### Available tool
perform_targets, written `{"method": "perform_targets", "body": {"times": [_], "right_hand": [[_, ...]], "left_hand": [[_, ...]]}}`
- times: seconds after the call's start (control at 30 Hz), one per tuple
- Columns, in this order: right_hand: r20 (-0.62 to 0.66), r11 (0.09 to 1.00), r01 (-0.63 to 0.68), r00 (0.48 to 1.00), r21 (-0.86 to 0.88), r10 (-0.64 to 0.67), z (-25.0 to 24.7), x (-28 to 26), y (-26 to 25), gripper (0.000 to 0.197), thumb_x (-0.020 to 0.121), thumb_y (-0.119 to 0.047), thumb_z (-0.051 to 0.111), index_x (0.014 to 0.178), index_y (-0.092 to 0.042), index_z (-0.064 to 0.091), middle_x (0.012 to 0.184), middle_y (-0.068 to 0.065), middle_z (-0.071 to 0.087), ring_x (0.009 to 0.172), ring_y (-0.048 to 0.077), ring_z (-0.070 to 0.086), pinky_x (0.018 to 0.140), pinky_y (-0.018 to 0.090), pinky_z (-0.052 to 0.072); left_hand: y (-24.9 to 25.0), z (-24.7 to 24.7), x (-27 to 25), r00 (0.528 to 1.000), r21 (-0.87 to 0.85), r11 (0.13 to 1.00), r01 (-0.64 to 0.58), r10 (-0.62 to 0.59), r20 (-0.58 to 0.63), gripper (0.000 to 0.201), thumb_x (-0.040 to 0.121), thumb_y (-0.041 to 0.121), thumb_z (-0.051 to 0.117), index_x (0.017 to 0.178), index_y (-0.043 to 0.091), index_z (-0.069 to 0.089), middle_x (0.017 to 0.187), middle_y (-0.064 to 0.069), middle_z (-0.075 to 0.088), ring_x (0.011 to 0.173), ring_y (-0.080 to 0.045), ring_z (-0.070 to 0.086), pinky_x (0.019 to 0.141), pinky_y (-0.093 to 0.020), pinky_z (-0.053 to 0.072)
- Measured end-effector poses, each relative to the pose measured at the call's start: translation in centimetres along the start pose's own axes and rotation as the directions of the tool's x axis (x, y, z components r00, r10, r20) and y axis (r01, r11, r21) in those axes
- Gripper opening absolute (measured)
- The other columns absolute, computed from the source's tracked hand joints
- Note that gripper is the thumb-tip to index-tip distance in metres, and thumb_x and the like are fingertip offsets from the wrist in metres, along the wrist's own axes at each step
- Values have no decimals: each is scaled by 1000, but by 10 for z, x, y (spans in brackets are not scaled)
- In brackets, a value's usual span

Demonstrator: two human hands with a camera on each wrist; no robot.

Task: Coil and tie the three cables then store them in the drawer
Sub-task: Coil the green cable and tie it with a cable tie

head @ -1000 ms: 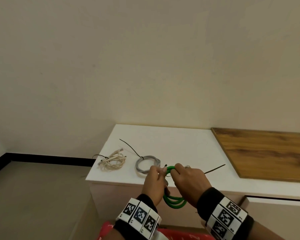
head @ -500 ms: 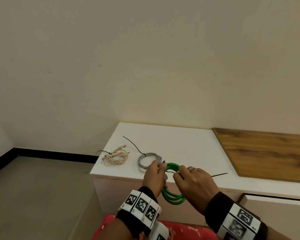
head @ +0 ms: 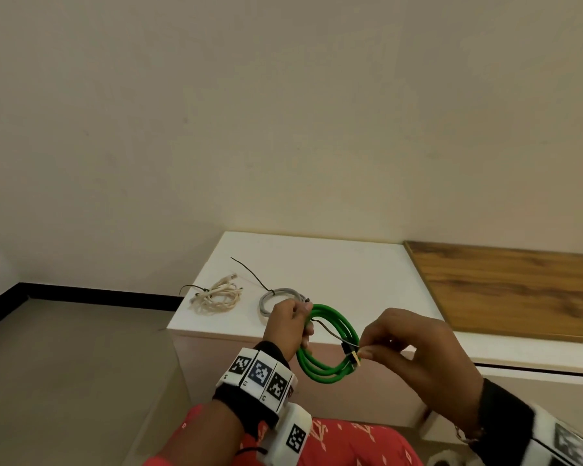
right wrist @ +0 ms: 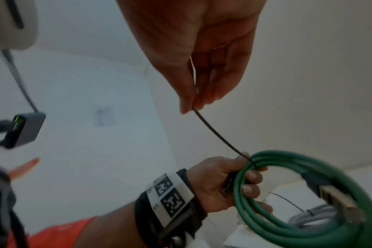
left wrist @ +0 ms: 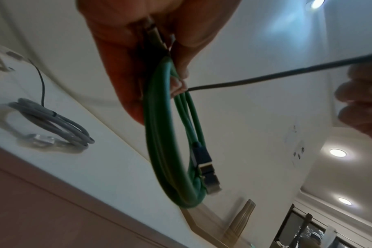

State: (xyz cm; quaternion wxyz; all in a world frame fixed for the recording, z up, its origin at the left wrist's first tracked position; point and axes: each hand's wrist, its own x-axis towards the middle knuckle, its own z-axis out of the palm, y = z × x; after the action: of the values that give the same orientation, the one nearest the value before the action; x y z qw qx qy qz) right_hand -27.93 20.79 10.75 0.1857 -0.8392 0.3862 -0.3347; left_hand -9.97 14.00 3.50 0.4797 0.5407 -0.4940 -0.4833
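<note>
The right hand point(head: 421, 358) has drawn away from the left hand point(head: 288, 322) since the earlier frame, pulling the black tie point(right wrist: 219, 135) taut. The green cable point(head: 330, 348), coiled, hangs in the air just in front of the table point(head: 334, 264) edge. The left hand's fingers curl round the coil's top; the right hand pinches the tie's free end between thumb and fingertip. On the table beyond the green cable lie the grey cable point(head: 276, 299) and, farther left, the cream cable point(head: 216, 295), both already tied. If the left grip loosens as the tie tightens, the loops could likely spring apart, or the tie cinch only some strands.
</note>
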Motion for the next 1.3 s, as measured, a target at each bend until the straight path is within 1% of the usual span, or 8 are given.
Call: {"method": "perform_targets", "body": {"times": [0.07, 0.17, 0.3, 0.43, 0.5, 0.83, 0.97, 1.3], "right_hand": [[16, 931, -101, 995, 352, 102, 0, 0, 2, 15, 64, -43, 63, 69, -29, 64, 83, -3, 68, 68, 9, 62, 58, 15, 49], [43, 793, -206, 974, 573, 222, 1, 3, 1, 25, 65, -33, 76, 69, -11, 64, 73, 9, 74, 63, 20, 66, 52, 21, 52], [53, 683, -309, 928, 662, 368, 4, 4, 1, 16, 62, -15, 66, 65, -1, 60, 52, 10, 67, 49, 20, 62, 46, 21, 52], [142, 559, -409, 877, 721, 458, 8, 5, 4, 9, 73, -1, 64, 65, -3, 62, 58, 11, 68, 56, 20, 64, 52, 24, 56], [190, 501, -448, 854, 740, 484, 8, 6, 6, 18, 79, 6, 58, 65, -4, 65, 61, 11, 69, 58, 18, 66, 54, 23, 56], [172, 480, -541, 768, 691, 617, 11, 8, 16, 6, 77, 1, 65, 71, 1, 63, 54, 6, 65, 46, 12, 60, 40, 18, 46], [144, 491, -544, 756, 680, 639, 11, 9, 18, 7, 76, 3, 67, 76, 8, 62, 54, 8, 65, 44, 12, 60, 39, 17, 46], [90, 512, -513, 761, 689, 643, 11, 8, 20, 6, 75, 5, 66, 72, 5, 61, 53, 7, 67, 43, 12, 60, 38, 17, 46]], "left_hand": [[1, 3, -3, 999, 20, 1000, -24, 23, 24, 26, 97, 15, 41, 72, 8, 47, 61, -5, 56, 28, -7, 40, 32, -18, 40], [3, 5, -6, 998, 53, 997, -53, 51, 45, 24, 96, 14, 44, 73, 9, 51, 66, -5, 63, 27, -8, 42, 33, -19, 42], [8, 10, -12, 995, 33, 998, -47, 44, 90, 21, 94, 13, 46, 75, 9, 55, 62, -7, 62, 28, -10, 39, 39, -23, 43], [11, 16, -17, 997, -1, 1000, -29, 29, 66, 14, 93, 12, 49, 79, 14, 46, 59, -6, 60, 30, -13, 37, 34, -19, 39], [13, 18, -18, 997, 4, 999, -46, 46, 62, 15, 93, 12, 49, 79, 14, 43, 58, -5, 59, 31, -14, 37, 33, -19, 38], [20, 31, -25, 984, 3, 993, -118, 117, 138, 16, 94, 11, 44, 80, 19, 47, 65, -6, 53, 34, -12, 39, 37, -22, 44], [20, 35, -27, 977, 35, 986, -164, 157, 146, 21, 95, 11, 41, 78, 22, 47, 66, -4, 50, 34, -11, 39, 38, -23, 43], [20, 38, -31, 967, 92, 971, -222, 207, 147, 23, 94, 11, 42, 76, 24, 47, 64, -1, 50, 34, -7, 40, 40, -24, 43]]}}
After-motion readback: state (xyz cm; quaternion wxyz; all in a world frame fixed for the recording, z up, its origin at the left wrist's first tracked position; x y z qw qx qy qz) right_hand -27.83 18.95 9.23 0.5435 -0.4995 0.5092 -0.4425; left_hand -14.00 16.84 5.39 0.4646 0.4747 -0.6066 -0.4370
